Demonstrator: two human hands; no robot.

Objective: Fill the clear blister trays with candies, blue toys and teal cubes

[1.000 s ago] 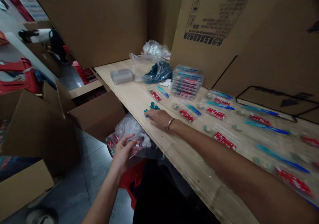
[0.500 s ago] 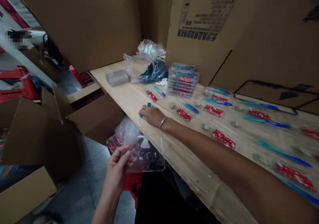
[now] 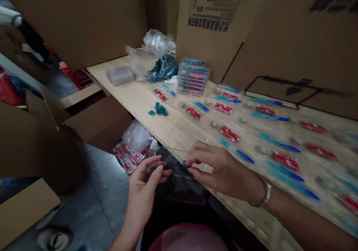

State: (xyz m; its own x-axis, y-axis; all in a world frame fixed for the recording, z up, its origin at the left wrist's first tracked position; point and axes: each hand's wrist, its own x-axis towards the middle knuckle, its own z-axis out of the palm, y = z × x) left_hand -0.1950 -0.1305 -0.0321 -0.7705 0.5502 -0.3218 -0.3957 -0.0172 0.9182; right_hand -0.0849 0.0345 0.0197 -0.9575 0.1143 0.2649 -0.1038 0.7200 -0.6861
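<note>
My left hand (image 3: 149,178) pinches the edge of a clear plastic blister tray (image 3: 181,191), which tilts over my lap beside the table's front edge. Over the tray's right side, my right hand (image 3: 216,169) holds a small dark teal piece (image 3: 185,164) between thumb and fingertips. A little heap of similar teal pieces (image 3: 160,109) lies on the wooden table (image 3: 140,104). More of them fill an open clear bag (image 3: 165,68) farther back. The tray's hollows are hard to make out.
Rows of clear trays with blue pens (image 3: 275,117) and red spotted packets (image 3: 229,133) cover the right side. Behind stand a stack of filled trays (image 3: 193,78) and tall cardboard (image 3: 215,53). An open carton (image 3: 97,120) is at left, near bagged red packs (image 3: 127,163).
My right hand has come back from the teal heap to the tray, carrying a teal piece. The tray has shifted right and down in view. The camera has turned slightly.
</note>
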